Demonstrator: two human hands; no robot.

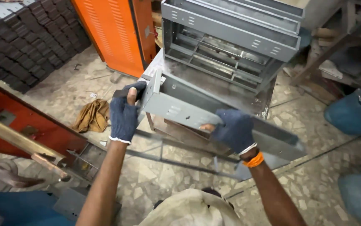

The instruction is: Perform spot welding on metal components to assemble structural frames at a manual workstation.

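A long grey sheet-metal channel [214, 119] is gripped at its near left end by the gloved left hand [124, 114] and clasped along its lower edge by the gloved right hand [233, 129]; it is held tilted in the air above the floor, just before the steel surface [214, 86] where a grey metal frame [226, 46] stands. The step in hand is judged to be the carrying of the channel, and steady, level support at both grips is called for next.

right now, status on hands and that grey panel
Left hand grips grey metal panel end. Right hand clamps its lower edge. Stacked grey frames close behind.
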